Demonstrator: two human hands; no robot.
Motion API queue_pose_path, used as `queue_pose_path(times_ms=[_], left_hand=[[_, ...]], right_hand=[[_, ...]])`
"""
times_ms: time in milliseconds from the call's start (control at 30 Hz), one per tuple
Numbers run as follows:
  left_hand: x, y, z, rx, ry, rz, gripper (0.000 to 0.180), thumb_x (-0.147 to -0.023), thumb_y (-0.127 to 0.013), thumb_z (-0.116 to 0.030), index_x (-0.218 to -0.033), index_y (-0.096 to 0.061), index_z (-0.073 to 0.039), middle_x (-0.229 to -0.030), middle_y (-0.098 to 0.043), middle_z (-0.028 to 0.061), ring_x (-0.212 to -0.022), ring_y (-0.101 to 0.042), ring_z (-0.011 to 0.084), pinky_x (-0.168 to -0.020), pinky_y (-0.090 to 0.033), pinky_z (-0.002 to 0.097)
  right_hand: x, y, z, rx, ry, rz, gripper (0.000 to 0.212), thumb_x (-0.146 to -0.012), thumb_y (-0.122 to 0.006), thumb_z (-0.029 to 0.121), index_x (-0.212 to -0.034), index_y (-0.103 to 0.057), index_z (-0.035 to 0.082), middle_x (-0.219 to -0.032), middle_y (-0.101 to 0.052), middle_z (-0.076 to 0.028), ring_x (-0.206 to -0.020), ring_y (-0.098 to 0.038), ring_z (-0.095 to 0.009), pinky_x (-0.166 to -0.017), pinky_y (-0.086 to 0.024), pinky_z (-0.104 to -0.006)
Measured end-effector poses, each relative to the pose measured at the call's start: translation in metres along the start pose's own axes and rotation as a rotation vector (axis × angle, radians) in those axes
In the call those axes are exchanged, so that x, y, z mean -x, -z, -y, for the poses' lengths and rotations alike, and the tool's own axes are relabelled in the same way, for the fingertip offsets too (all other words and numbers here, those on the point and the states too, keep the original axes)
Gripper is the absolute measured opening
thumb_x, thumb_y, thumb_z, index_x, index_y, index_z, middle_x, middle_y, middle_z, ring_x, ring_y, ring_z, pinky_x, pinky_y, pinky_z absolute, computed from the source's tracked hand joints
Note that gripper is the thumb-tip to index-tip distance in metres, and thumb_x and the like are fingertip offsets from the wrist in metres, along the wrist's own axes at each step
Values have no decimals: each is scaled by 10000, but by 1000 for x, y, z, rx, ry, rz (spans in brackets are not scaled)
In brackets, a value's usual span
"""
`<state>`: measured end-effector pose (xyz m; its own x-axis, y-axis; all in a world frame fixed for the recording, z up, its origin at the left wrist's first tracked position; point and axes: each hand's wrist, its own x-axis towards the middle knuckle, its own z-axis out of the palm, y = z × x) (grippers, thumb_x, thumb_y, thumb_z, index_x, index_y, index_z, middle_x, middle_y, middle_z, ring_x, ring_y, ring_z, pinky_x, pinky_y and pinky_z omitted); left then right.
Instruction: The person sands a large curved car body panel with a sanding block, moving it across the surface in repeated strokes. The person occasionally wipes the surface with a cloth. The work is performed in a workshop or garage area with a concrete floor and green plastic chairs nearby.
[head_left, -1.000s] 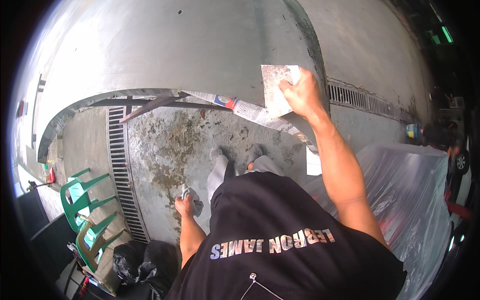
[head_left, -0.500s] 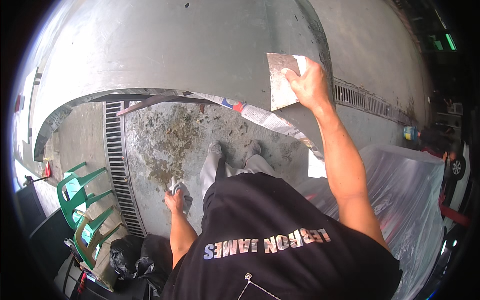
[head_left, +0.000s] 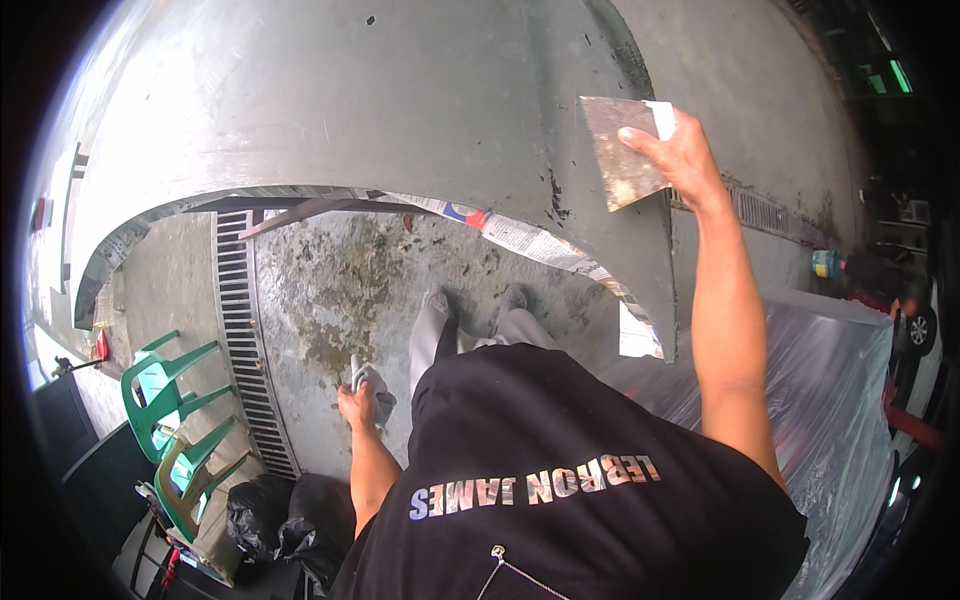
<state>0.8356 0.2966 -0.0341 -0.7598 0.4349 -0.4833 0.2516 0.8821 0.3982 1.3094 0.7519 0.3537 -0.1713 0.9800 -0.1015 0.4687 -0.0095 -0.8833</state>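
Note:
In my right hand (head_left: 692, 165) is a flat, stained grey-brown rectangular sheet (head_left: 622, 150) with a white strip at its gripped edge. My thumb lies across its face, and the fingers are behind it. The sheet overlaps the right edge of a large grey curved panel (head_left: 400, 120), which looks like a vehicle body part; whether they touch I cannot tell. Dark marks show on the panel left of the sheet. Low on the left, away from the panel, my left hand (head_left: 357, 408) is closed round a crumpled grey cloth (head_left: 378, 392). Something whitish sticks up beside the cloth.
Newspaper (head_left: 530, 242) lines the panel's arched lower edge. A floor grate (head_left: 240, 340) runs along the left. Green plastic chairs (head_left: 150, 400) and black bags (head_left: 258, 510) stand lower left. Clear plastic sheeting (head_left: 830, 390) covers something at right; a blue-and-yellow can (head_left: 825, 263) is beyond it.
My right hand has moved right with the sheet, from over the panel to its right edge. Dark marks formerly behind the sheet now show. My left hand keeps the cloth.

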Motion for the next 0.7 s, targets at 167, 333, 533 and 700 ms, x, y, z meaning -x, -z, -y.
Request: queue_pose_path(times_ms=[167, 333, 533, 700], left_hand=[[1, 1, -9, 12, -15, 17, 676, -715, -844, -375, -1182, -671, 83, -1095, -729, 298, -1076, -696, 440, -944, -535, 472], [5, 1, -5, 4, -19, -23, 667, -709, -845, -382, -1157, -676, 82, -1089, -727, 306, -1064, -696, 447, -943, -535, 485], [5, -20, 31, 11, -3, 39, 707, -687, -843, -402, -1177, -679, 81, -1086, -723, 317, -1064, -692, 464, -944, -536, 498], [8, -20, 20, -40, -31, 81, 737, -683, -835, -420, -1194, -677, 88, -1087, -728, 311, -1072, -696, 459, -948, -538, 494]], right_hand=[[4, -5, -28, 286, -16, 155, 368, -839, -832, 178, -1122, -711, -23, -954, -780, -136, -850, -741, -203, -803, -582, -353], [32, -24, 10, 454, -20, 68, 260, -853, -756, 126, -1053, -688, -25, -879, -743, -108, -776, -672, -183, -751, -548, -361], [65, -57, -5, 319, -116, -43, 230, -862, -720, 68, -1061, -688, -43, -872, -743, -144, -797, -727, -233, -762, -569, -375], [82, -69, -2, 170, -169, -148, 203, -882, -666, 10, -1071, -699, -58, -901, -767, -165, -798, -766, -246, -747, -596, -383]])
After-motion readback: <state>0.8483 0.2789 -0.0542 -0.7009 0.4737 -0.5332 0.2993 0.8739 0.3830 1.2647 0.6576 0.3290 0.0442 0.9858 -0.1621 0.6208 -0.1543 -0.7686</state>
